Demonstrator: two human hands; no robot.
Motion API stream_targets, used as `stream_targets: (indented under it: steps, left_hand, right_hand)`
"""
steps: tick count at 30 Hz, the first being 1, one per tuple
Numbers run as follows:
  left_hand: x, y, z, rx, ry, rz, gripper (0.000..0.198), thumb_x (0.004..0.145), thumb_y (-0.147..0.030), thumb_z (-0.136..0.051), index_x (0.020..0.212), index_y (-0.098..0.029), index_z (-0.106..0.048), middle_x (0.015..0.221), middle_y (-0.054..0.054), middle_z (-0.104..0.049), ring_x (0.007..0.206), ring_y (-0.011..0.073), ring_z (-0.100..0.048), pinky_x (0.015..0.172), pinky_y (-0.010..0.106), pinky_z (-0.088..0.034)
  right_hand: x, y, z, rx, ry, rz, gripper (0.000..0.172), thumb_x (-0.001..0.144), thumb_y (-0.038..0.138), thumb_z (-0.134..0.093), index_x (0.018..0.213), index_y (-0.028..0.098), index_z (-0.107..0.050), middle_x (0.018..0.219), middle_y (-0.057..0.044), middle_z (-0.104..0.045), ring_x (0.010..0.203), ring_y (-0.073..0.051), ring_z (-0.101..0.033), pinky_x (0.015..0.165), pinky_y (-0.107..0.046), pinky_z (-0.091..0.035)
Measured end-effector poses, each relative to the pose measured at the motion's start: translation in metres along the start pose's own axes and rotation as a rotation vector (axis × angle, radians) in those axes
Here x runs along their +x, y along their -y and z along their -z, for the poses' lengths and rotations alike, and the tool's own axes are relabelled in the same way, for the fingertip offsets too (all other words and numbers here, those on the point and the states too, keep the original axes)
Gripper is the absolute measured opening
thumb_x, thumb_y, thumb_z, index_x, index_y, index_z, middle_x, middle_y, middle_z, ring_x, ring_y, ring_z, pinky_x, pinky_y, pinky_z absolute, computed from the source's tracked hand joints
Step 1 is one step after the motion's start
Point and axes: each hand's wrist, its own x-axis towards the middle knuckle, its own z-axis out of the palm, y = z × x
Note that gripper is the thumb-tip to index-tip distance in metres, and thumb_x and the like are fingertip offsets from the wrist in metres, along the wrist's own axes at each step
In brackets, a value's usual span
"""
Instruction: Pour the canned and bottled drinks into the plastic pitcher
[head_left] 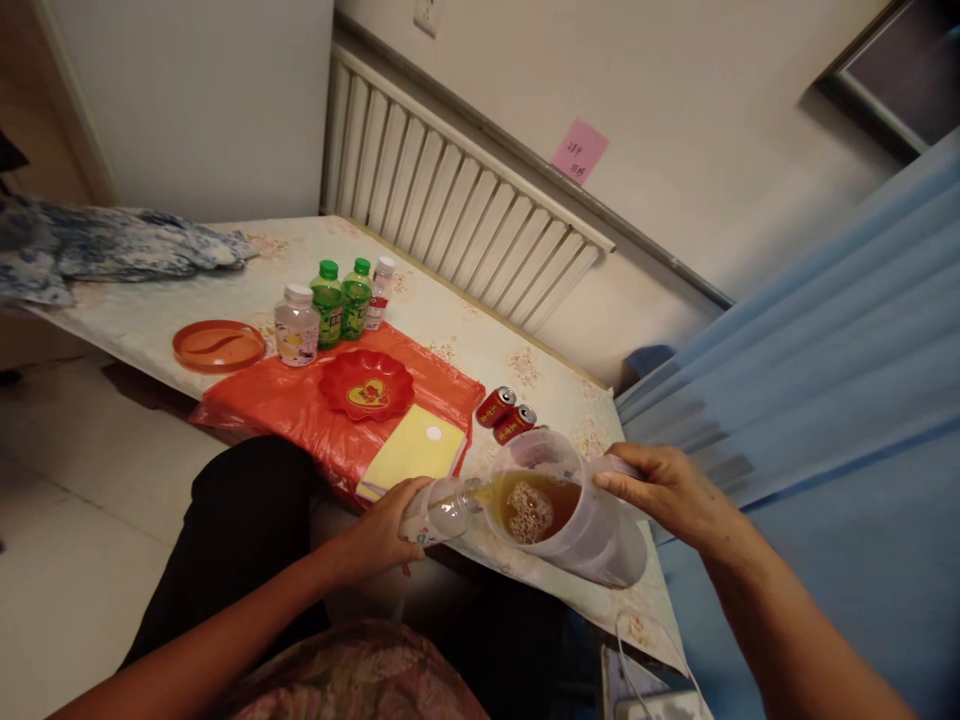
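My left hand [386, 535] is wrapped round a clear plastic bottle [442, 515], tipped sideways with its mouth at the rim of a translucent plastic pitcher [611, 540]. Yellowish liquid runs at the bottle's mouth. Inside the pitcher is amber-brown liquid [564, 495] with foam [531, 512] on top. The pitcher leans toward the bottle, and my right hand [667, 490] grips its handle [611, 465]. Just behind the pitcher are red drink cans [496, 407], partly hidden by it. A yellow notebook [416, 450] lies left of the pitcher.
On the flowered tablecloth [525, 365] lies a red plastic bag [262, 405] under a red scalloped plate [337, 385]. Behind are two green bottles [328, 305], a white-capped jar [296, 330], a small bottle [381, 290] and an orange lid-like dish [217, 345]. A blue curtain [847, 400] hangs right.
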Motion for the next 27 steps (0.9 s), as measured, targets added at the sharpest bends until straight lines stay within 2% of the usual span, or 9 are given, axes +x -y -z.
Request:
stream_targets:
  steps: [5, 15, 27]
  left_hand:
    - [0.000, 0.002, 0.000, -0.029, 0.013, 0.006, 0.082, 0.055, -0.009, -0.062, 0.132, -0.022, -0.039, 0.131, 0.007, -0.053, 0.120, 0.0277, -0.050, 0.102, 0.041, -0.046]
    - [-0.001, 0.004, 0.002, -0.019, 0.002, -0.005, 0.080, 0.055, -0.010, -0.063, 0.131, -0.021, -0.041, 0.130, 0.008, -0.053, 0.120, 0.0297, -0.050, 0.105, 0.044, -0.042]
    - [-0.002, 0.013, 0.006, 0.005, -0.029, 0.009, 0.079, 0.057, -0.013, -0.066, 0.132, -0.020, -0.043, 0.132, 0.008, -0.054, 0.122, 0.0290, -0.051, 0.107, 0.041, -0.040]
  right_hand:
    - [0.001, 0.001, 0.000, -0.015, -0.001, 0.006, 0.047, 0.085, 0.060, -0.054, 0.066, 0.017, -0.057, 0.060, 0.003, -0.042, 0.057, -0.012, -0.039, 0.051, -0.024, -0.029]
    - [0.006, 0.000, -0.004, 0.028, -0.010, 0.046, 0.046, 0.085, 0.059, -0.057, 0.064, 0.018, -0.056, 0.058, 0.003, -0.044, 0.056, -0.011, -0.038, 0.049, -0.024, -0.030]
    - [0.016, -0.003, -0.016, 0.178, 0.013, 0.008, 0.047, 0.082, 0.059, -0.059, 0.062, 0.017, -0.056, 0.058, 0.004, -0.041, 0.056, -0.010, -0.036, 0.050, -0.023, -0.029]
